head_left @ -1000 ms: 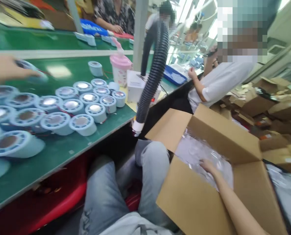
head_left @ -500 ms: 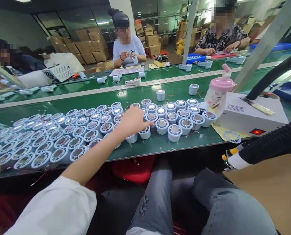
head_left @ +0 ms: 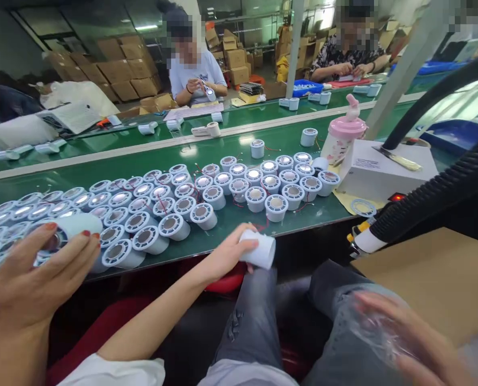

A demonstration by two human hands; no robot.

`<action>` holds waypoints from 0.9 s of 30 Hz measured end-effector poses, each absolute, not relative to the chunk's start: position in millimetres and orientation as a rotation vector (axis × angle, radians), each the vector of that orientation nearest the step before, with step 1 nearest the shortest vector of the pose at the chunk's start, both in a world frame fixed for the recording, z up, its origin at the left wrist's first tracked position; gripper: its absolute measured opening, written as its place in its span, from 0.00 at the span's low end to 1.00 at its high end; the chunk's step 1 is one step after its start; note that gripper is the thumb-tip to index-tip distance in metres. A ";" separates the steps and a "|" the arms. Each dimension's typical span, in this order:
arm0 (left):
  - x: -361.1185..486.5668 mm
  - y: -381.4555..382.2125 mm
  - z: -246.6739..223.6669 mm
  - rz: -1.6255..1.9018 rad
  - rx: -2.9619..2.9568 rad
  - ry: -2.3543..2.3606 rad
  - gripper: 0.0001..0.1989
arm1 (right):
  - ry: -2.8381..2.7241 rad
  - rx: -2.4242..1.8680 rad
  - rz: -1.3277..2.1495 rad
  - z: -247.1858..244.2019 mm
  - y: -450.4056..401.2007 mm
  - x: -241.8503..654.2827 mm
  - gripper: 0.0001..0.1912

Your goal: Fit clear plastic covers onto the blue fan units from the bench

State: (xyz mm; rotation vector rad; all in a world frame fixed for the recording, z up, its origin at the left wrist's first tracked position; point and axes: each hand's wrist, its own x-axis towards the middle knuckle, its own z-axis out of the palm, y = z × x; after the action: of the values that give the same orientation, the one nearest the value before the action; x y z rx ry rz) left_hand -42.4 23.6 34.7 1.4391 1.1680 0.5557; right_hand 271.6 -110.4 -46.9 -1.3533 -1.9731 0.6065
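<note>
My left hand (head_left: 241,249) grips a white cylindrical part (head_left: 262,250) just off the table's front edge, its fingers wrapped round one end. At the lower right my right hand (head_left: 408,338), blurred by motion, holds crumpled clear plastic (head_left: 378,329) between thumb and fingers. Many white round parts (head_left: 276,203) with slotted rims and thin red wires stand in rows on the green table (head_left: 239,228).
At the left, another person's hand (head_left: 42,268) holds a white part (head_left: 80,224). A grey box (head_left: 387,169) with a red light, a pink-lidded cup (head_left: 345,134) and a black hose (head_left: 435,187) are on the right. A cardboard surface (head_left: 427,279) lies below; people sit across.
My left hand has come from the rows to the front edge with a white part. My right hand has entered with clear plastic. The neighbour's hand reaches further in, holding a part.
</note>
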 end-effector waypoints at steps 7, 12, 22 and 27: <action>8.6 5.5 4.9 0.088 1.437 0.602 0.16 | -2.232 -1.507 0.280 0.0 -80.6 204.4 0.24; 17.0 3.8 12.6 0.247 1.884 0.638 0.09 | -2.174 -1.629 0.631 -4.4 -82.4 212.5 0.07; 11.6 -2.8 -17.7 0.498 1.920 0.688 0.32 | -1.534 -1.554 1.107 4.0 -81.3 216.7 0.19; 10.4 -6.0 -16.4 0.395 1.859 0.657 0.34 | -1.289 -1.468 1.180 -4.2 -78.8 221.7 0.21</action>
State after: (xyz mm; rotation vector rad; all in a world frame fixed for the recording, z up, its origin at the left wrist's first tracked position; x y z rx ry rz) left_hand 10.4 -6.0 -16.4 1.8585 0.6572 0.3945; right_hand 221.7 -78.8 -4.2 -1.4680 -1.2886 1.1801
